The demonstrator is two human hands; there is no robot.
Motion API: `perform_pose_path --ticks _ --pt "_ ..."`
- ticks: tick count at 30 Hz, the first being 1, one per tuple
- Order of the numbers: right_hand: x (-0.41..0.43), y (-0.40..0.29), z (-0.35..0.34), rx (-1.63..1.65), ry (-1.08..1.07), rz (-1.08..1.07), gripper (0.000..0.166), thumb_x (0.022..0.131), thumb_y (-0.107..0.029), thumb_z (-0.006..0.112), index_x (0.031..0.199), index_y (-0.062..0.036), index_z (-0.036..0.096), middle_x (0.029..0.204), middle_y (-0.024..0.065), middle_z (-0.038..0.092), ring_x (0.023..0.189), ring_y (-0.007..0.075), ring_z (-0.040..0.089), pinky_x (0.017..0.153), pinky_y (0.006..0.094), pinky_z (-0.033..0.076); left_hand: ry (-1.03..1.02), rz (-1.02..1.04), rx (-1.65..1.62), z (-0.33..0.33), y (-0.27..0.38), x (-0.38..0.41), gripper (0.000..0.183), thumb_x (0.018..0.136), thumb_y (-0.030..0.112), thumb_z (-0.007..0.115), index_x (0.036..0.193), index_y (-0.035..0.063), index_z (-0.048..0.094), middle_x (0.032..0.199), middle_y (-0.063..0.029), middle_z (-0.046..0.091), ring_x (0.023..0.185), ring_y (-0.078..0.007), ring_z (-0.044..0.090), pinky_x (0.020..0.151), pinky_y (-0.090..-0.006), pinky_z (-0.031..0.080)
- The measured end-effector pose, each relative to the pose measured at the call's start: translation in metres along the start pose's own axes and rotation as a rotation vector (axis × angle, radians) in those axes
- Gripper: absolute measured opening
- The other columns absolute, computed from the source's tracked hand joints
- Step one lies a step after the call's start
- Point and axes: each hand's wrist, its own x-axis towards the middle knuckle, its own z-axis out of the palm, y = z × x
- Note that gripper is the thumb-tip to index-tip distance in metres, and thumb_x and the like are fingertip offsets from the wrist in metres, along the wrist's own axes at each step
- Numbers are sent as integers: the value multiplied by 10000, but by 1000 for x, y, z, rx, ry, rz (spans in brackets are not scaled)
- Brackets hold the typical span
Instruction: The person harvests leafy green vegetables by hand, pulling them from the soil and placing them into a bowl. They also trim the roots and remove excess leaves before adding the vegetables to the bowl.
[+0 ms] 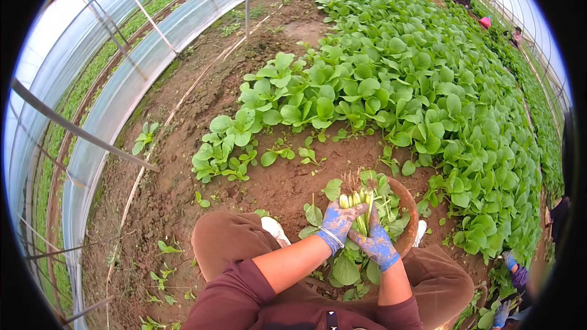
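Observation:
My left hand (340,222), in a muddy blue glove with a white band at the wrist, is closed around a bunch of leafy green plants (356,200). The pale stems and thin roots point away from me; the leaves hang down towards my lap. My right hand (378,244), gloved the same way, lies against the right side of the bunch with its fingers along the stems. Whether it grips any stems cannot be told. A round reddish-brown basin (407,213) stands just behind and right of my hands, with loose leaves and stems in it.
Dense leafy greens (412,78) grow ahead and to the right. Bare soil (279,183) with small seedlings lies before my knees. Metal poles (87,130) and plastic sheeting (107,146) stand at left. A co-worker's blue-gloved hands (509,260) are at lower right; other people sit farther off.

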Motion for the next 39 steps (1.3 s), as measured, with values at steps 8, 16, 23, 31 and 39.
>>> perform_pose_path --ticks 8,16,23,31,39 --pt "-8 -23 18 16 -4 -76 808 834 -136 617 1425 36 94 1312 157 430 1138 206 463 948 283 386 -239 82 172 -26 19 -17 431 723 110 762 1098 27 568 1015 -45 629 917 -143 588 834 -300 467" --pt "-15 -67 24 -598 243 -484 766 855 -323 576 1429 -14 174 1091 216 600 1070 317 555 890 400 425 -205 180 -48 -24 51 -35 403 709 28 733 1080 32 576 969 -53 642 887 -156 609 804 -308 491" --pt "-37 -111 -33 154 185 -230 298 886 -150 558 1149 -12 541 846 121 614 820 211 591 902 333 446 0 643 -267 -58 182 -54 333 691 -44 700 1009 -1 612 878 -99 671 784 -206 654 734 -329 542" --pt "31 -60 -9 -589 -60 -67 358 818 -14 512 1144 -134 600 985 142 631 897 236 615 816 323 479 554 1170 100 -168 332 -194 322 667 7 723 965 -44 614 883 -128 665 761 -229 656 688 -340 557" --pt "119 -25 101 -1178 -476 -521 337 770 -110 601 1107 -126 604 1062 130 588 1043 316 545 883 388 452 898 1302 236 -274 313 -238 367 703 28 741 1025 5 566 929 -78 643 771 -167 632 675 -286 528"
